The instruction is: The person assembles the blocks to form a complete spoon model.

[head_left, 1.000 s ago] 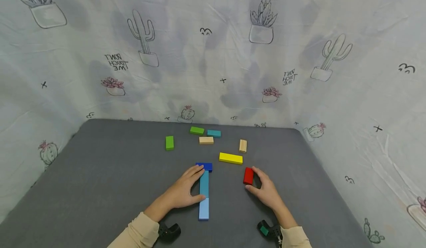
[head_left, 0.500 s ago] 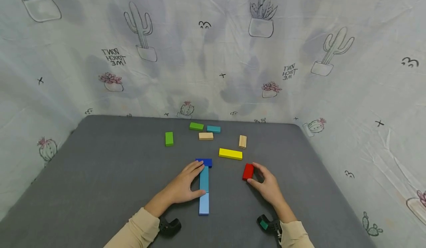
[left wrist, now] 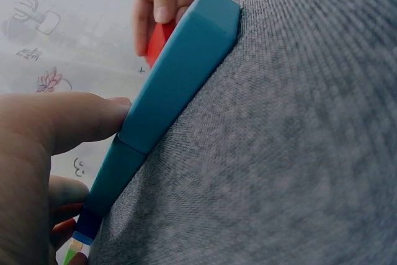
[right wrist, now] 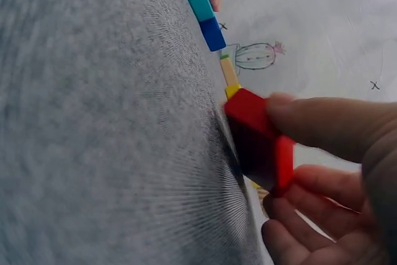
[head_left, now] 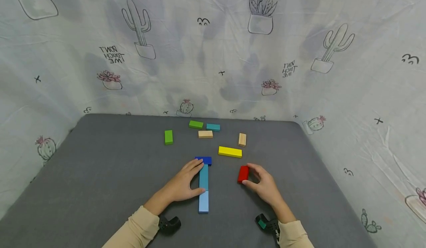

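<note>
Red block (head_left: 243,174) nearer blue blocks (head_left: 203,177)

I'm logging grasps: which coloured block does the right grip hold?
The red block, the only red one; the right grip pinches it, while the nearby yellow block lies untouched.

The right hand (head_left: 264,187) pinches a red block (head_left: 243,174) near a yellow block (head_left: 230,151); the left hand (head_left: 181,184) seems to touch two end-to-end blue blocks (head_left: 203,179).

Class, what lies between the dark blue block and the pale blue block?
In the head view, a medium blue block lies between the dark blue block and the pale blue block.
</note>
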{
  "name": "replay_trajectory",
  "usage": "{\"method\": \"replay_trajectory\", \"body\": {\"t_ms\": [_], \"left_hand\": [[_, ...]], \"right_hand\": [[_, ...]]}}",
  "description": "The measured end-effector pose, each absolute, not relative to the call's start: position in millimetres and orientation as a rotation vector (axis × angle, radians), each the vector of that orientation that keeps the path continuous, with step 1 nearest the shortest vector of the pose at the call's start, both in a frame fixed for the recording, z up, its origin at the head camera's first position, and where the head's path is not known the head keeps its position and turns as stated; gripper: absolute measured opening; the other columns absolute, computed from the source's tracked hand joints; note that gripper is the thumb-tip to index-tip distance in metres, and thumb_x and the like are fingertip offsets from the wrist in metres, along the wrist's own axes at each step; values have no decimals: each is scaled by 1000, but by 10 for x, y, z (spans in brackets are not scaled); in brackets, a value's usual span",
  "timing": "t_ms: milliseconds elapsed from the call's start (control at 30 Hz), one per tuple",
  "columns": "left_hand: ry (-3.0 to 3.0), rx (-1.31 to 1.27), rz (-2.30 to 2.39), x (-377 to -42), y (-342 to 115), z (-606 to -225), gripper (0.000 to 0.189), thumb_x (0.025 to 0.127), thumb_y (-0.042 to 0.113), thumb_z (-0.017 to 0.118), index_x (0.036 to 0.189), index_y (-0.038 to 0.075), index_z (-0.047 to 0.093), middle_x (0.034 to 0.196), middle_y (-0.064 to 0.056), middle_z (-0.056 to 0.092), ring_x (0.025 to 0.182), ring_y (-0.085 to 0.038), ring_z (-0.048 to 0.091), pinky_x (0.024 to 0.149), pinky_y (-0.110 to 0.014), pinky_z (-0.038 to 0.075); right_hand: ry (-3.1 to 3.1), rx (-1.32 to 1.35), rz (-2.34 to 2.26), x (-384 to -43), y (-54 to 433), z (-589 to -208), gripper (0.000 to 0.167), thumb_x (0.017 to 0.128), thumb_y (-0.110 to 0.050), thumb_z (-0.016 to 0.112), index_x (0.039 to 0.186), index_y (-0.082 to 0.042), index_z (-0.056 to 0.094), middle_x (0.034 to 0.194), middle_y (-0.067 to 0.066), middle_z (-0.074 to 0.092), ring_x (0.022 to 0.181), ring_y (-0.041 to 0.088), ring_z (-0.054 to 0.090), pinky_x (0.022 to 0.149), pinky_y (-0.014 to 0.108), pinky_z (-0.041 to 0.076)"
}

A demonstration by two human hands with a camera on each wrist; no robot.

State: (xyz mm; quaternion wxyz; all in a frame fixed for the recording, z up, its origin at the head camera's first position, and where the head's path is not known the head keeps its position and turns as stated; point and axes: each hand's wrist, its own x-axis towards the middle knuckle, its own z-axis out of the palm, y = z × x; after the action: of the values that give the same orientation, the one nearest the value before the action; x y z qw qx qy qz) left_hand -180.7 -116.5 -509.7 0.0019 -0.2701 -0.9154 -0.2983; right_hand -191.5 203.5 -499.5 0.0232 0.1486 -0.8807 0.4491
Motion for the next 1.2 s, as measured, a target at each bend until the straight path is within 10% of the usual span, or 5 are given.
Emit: {"method": "replay_trajectory", "body": {"t_ms": [1200], "left_hand": [[-2893, -819, -902, -1813, -1156, -5073, 85, 84, 54, 64, 148, 7, 33, 156, -8, 27, 144, -30, 22, 110, -54, 31]], "right_hand": [[-2848, 880, 1404, -1275, 1416, -4785, 65, 81, -43, 73, 135, -15, 53, 133, -5, 55, 119, 17, 54, 98, 40, 48]]}}
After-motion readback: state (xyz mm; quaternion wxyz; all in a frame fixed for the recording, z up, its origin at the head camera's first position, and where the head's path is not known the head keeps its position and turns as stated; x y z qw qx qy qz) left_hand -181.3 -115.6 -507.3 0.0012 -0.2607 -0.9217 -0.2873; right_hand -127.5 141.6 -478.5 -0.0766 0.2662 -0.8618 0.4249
